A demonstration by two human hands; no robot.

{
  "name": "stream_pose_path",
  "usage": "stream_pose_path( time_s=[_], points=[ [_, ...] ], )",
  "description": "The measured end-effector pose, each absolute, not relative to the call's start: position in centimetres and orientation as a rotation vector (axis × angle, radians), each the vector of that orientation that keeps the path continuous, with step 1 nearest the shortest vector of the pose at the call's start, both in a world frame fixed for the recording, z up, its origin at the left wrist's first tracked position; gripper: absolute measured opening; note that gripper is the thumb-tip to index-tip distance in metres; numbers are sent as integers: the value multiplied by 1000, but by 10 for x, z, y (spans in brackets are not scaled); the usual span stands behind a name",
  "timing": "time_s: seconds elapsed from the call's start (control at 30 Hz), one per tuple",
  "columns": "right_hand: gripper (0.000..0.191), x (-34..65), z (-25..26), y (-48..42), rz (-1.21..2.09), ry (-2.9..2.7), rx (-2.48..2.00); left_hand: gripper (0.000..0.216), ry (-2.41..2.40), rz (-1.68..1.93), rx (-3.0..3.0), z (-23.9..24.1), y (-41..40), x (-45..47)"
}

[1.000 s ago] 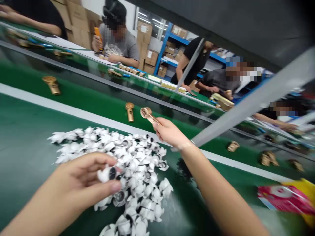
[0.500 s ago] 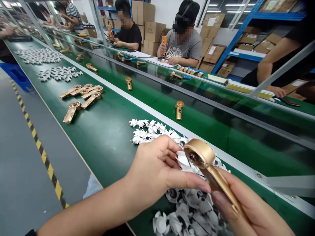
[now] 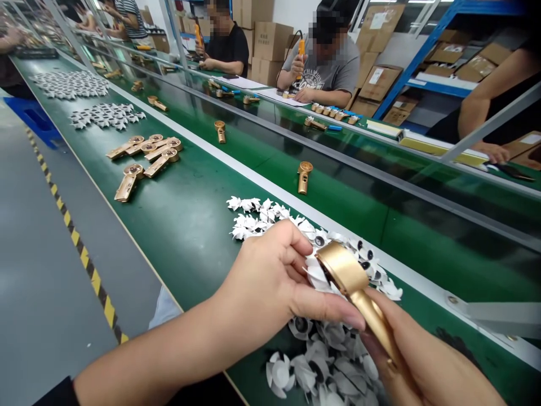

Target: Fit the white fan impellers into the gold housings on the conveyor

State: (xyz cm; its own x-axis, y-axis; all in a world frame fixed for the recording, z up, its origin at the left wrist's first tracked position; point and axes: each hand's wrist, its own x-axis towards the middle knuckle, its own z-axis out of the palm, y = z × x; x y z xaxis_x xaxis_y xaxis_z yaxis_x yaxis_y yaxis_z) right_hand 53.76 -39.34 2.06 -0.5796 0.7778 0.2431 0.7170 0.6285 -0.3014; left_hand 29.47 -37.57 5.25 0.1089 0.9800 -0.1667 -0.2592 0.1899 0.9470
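Note:
My right hand (image 3: pixel 426 349) is wrapped round the handle of a gold handheld fan body (image 3: pixel 347 269). Its round head tilts toward my left hand (image 3: pixel 266 282), so the inside of the head is mostly hidden. Between the thumb and fingers of that left hand is a white fan blade (image 3: pixel 316 276), right against the open face of the head; whether it sits inside, I cannot tell. Beneath and around both hands lies a heap of loose white fan blades (image 3: pixel 315 366), some with dark hubs showing.
Several gold fan bodies (image 3: pixel 163 160) lie on the green bench (image 3: pixel 190 248) to the left, before more white blades (image 3: pixel 107 115). Past a white strip, a gold fan body (image 3: pixel 303 177) rests on the green belt. A metal bracket (image 3: pixel 499 321) juts in right. Co-workers sit opposite.
The fan body has turned in my right hand, its open face swinging toward the blade in my left hand and out of sight. The whole view has shifted slightly.

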Motion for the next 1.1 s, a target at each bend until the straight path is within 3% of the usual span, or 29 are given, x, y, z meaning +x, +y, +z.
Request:
stream_pose_path(
  time_s=[0.2, 0.37, 0.5, 0.83, 1.1],
  points=[
    [62, 552, 22, -387, 476, -2504, -1074, 73, 985, 1090, 929, 41, -377, 296],
    [57, 548, 25, -385, 891, -2440, -1065, 75, 1089, 1419, 1477, 25, -370, 295],
    [57, 536, 30, -381, 1136, -2379, -1028, 50, 927, 1508, 1856, 22, -365, 293],
    [54, 536, 25, -391, 945, -2459, -1209, 35, 1076, 1090, 1516, 35, -377, 285],
    [57, 517, 25, -391, 911, -2510, -1080, 33, 1146, 1205, 1593, 25, -376, 291]
  ],
)
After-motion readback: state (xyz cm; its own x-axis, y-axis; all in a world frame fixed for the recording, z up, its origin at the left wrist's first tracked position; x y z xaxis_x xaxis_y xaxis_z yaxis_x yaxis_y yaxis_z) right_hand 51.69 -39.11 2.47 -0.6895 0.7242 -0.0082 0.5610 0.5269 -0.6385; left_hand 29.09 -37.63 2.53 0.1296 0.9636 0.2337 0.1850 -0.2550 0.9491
